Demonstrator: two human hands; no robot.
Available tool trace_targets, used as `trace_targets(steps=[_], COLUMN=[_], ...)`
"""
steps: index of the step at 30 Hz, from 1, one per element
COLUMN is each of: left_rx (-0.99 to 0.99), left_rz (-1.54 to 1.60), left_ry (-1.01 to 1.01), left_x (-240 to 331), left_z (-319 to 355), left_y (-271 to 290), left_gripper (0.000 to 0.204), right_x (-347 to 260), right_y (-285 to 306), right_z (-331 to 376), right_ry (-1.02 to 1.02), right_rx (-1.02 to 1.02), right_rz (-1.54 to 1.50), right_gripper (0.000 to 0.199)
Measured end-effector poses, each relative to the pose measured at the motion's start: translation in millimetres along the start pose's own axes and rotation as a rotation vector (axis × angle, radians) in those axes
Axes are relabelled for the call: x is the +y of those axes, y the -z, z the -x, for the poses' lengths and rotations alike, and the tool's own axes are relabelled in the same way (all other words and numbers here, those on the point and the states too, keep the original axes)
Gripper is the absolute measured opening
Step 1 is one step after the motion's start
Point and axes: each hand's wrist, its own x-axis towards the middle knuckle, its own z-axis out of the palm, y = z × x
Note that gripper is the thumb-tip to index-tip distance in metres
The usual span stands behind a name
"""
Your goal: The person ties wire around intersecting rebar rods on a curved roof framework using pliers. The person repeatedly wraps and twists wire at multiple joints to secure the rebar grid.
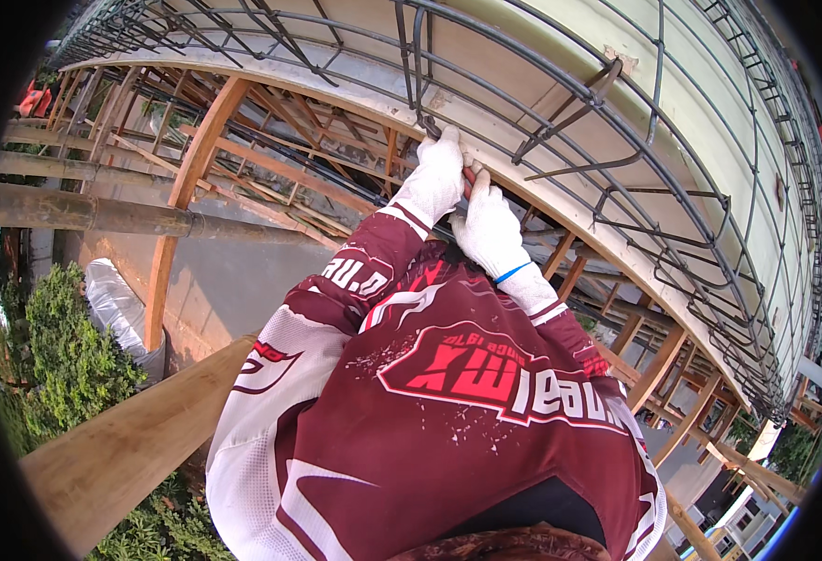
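Both of my hands wear white work gloves and meet at the edge of a pale formwork board (523, 161). My left hand (437, 178) is closed, its fingertips against the hooked lower end of a dark steel bar (428, 122); what lies inside its grip is hidden. Just right of it, my right hand (491, 227) is wrapped around a slim tool with a reddish handle (470, 178). Only a short part of that handle shows between the gloves, so its kind is unclear. A blue band circles my right wrist.
A long rebar cage (607, 107) curves along the formwork, with stirrups and loose bar ends sticking out. Wooden props (207, 140) and bamboo poles (102, 210) stand around and below me. A thick pole (149, 435) crosses at lower left. Bushes (74, 346) grow below, beside grey ground (229, 271).
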Motion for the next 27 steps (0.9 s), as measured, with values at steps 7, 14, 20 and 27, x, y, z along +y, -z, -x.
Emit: trace_targets(steps=[7, 14, 20, 27], left_rx=[-0.076, -0.355, 0.088, -0.171], left_rz=[-0.072, 0.175, -0.001, 0.088], left_ry=[0.062, 0.115, 0.045, 0.104], left_x=[11, 8, 1, -4], left_z=[16, 12, 14, 1], left_y=[12, 25, -11, 5], left_gripper=[0.033, 0.025, 0.026, 0.029], right_x=[31, 39, 20, 47], right_y=[-8, 2, -16, 23], right_z=[-22, -20, -12, -47], right_ry=[-0.118, -0.324, 0.018, -0.030], right_rx=[-0.247, -0.617, 0.167, -0.248], right_rz=[-0.582, -1.170, -0.042, -0.208], right_gripper=[0.036, 0.042, 0.049, 0.037])
